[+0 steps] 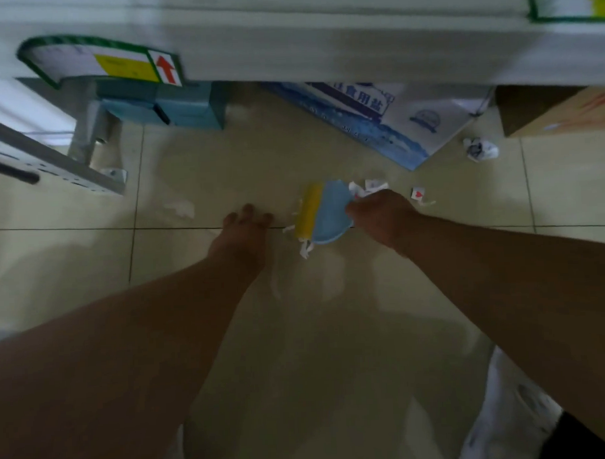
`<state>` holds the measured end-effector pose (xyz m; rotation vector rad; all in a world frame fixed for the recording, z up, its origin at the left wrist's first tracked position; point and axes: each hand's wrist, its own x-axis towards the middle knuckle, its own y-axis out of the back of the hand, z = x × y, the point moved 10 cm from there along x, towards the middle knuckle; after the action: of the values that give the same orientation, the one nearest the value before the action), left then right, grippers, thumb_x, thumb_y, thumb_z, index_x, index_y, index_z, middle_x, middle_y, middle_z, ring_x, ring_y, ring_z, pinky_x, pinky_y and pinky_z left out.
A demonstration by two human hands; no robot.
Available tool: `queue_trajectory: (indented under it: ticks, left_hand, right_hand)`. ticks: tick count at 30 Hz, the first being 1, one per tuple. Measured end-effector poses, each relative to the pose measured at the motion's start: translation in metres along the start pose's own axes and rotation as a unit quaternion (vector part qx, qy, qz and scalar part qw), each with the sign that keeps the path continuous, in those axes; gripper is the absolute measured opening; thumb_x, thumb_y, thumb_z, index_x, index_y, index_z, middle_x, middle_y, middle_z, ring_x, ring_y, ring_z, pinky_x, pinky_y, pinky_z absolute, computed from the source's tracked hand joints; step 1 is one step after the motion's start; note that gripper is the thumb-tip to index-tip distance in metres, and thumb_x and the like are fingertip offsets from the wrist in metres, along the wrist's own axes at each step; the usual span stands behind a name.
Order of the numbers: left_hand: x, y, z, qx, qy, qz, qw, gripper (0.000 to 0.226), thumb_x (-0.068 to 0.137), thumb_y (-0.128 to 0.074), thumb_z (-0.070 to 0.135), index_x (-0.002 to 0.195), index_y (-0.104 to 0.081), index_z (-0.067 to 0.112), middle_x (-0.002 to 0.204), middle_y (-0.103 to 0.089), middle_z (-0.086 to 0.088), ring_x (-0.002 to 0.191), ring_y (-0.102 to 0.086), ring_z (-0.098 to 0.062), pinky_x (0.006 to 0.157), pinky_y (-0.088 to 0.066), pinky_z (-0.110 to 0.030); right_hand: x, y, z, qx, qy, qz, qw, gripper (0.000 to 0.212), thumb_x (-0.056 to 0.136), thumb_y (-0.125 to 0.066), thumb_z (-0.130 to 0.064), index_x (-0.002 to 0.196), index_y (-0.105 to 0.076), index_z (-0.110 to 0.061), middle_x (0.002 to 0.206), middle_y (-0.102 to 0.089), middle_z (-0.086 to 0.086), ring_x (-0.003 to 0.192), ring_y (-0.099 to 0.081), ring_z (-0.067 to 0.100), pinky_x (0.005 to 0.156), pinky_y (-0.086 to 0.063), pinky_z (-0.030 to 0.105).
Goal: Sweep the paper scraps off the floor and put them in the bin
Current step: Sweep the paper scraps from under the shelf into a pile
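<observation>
A small blue dustpan (331, 211) with a yellow lip (307, 210) rests on the beige tile floor at the centre of the head view. My right hand (383, 216) is closed on its right end. White paper scraps (366, 186) lie just behind that hand, and thin strips (304, 250) poke out along the yellow lip. A scrap with a red heart (418, 193) lies to the right, and a crumpled ball (480, 149) sits farther right. My left hand (244, 233) hovers flat over the floor left of the dustpan, fingers apart, holding nothing.
A white shelf unit (322, 46) spans the top. Under it sit teal boxes (183, 106), a blue and white carton (386, 120) and a brown cardboard box (557, 110). A grey metal bracket (89, 140) stands at left. White fabric (506, 411) shows at bottom right.
</observation>
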<state>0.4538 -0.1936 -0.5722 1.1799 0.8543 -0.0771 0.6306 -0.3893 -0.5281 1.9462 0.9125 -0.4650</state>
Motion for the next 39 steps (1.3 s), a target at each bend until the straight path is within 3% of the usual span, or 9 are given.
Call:
queue_trajectory:
  ticks: [6,14,21,24,26,28,30,34,39]
  left_hand:
    - [-0.010,0.002,-0.010,-0.030,-0.012,0.007,0.999,0.099,0.075,-0.085,0.029,0.158,-0.031,0.034,0.170,-0.014,-0.011,0.155,-0.020,-0.031,0.124,-0.027,-0.041]
    - [-0.014,0.015,-0.001,0.042,-0.004,0.015,0.999,0.081,0.087,-0.074,0.025,0.158,-0.035,0.033,0.164,-0.016,-0.005,0.137,-0.032,-0.039,0.114,-0.040,-0.045]
    - [-0.012,0.011,-0.001,0.020,0.020,0.007,1.000,0.072,0.088,-0.067,0.018,0.153,-0.041,0.033,0.162,-0.016,-0.005,0.135,-0.033,-0.041,0.109,-0.046,-0.050]
    - [-0.016,0.012,0.007,0.024,0.042,0.000,0.999,0.061,0.087,-0.060,0.014,0.146,-0.048,0.025,0.153,-0.028,-0.009,0.131,-0.041,-0.039,0.106,-0.049,-0.050]
    - [-0.018,0.019,0.019,-0.013,0.079,0.022,0.997,0.052,0.086,-0.065,0.024,0.136,-0.054,0.017,0.140,-0.042,-0.010,0.126,-0.046,-0.037,0.102,-0.051,-0.048]
    - [-0.020,0.023,0.046,-0.086,0.087,0.034,0.992,0.051,0.086,-0.069,0.050,0.124,-0.065,0.015,0.127,-0.059,-0.012,0.122,-0.055,-0.035,0.099,-0.052,-0.042]
    - [-0.026,0.014,0.087,-0.284,0.073,0.005,0.956,0.058,0.083,-0.069,0.069,0.108,-0.074,0.017,0.110,-0.073,-0.010,0.109,-0.068,-0.031,0.094,-0.054,-0.039]
    - [-0.053,-0.012,0.173,-0.681,0.073,-0.145,0.714,0.058,0.086,-0.073,0.060,0.114,-0.072,0.010,0.102,-0.074,-0.007,0.101,-0.071,-0.026,0.091,-0.060,-0.047]
    - [-0.057,0.007,0.192,-0.727,0.044,-0.119,0.675,0.014,0.102,-0.062,0.023,0.109,-0.070,0.014,0.078,-0.072,0.001,0.076,-0.070,-0.015,0.070,-0.061,-0.038]
  right_hand:
    - [0.003,-0.056,-0.049,-0.228,0.093,-0.095,0.965,0.042,0.083,-0.059,-0.059,0.094,-0.070,-0.020,0.080,-0.067,0.000,0.077,-0.066,0.019,0.066,-0.054,0.032]
    - [0.035,0.026,-0.009,-0.291,0.061,-0.017,0.955,0.062,0.086,-0.050,-0.062,0.119,-0.066,-0.012,0.116,-0.066,0.012,0.100,-0.062,0.026,0.079,-0.047,0.033]
    - [0.024,0.098,0.049,-0.343,-0.017,0.031,0.939,0.059,0.097,-0.045,-0.058,0.113,-0.069,-0.006,0.114,-0.065,0.019,0.106,-0.062,0.034,0.079,-0.042,0.032]
    - [0.004,0.104,0.074,-0.237,-0.080,0.041,0.967,0.050,0.099,-0.049,-0.052,0.100,-0.069,-0.007,0.105,-0.068,0.018,0.092,-0.063,0.033,0.074,-0.043,0.030]
    - [-0.015,0.096,0.087,0.007,-0.121,0.042,0.992,0.034,0.098,-0.056,-0.042,0.082,-0.064,-0.013,0.080,-0.064,0.010,0.060,-0.051,0.022,0.058,-0.037,0.029]
    - [-0.032,0.074,0.091,0.254,-0.150,0.034,0.955,0.030,0.099,-0.056,-0.034,0.075,-0.062,-0.016,0.067,-0.056,0.002,0.050,-0.039,0.015,0.054,-0.030,0.027]
    - [-0.047,0.043,0.079,0.404,-0.137,-0.016,0.904,0.027,0.100,-0.051,-0.028,0.079,-0.063,-0.016,0.065,-0.049,0.000,0.051,-0.035,0.013,0.053,-0.027,0.028]
    - [-0.075,-0.007,0.040,0.486,-0.092,-0.115,0.862,0.019,0.101,-0.048,-0.017,0.089,-0.062,-0.015,0.067,-0.055,0.000,0.055,-0.051,0.014,0.048,-0.042,0.024]
    - [-0.088,-0.018,0.044,0.469,-0.070,-0.097,0.875,0.016,0.102,-0.053,-0.015,0.096,-0.067,-0.009,0.082,-0.067,0.011,0.058,-0.061,0.016,0.054,-0.048,0.027]
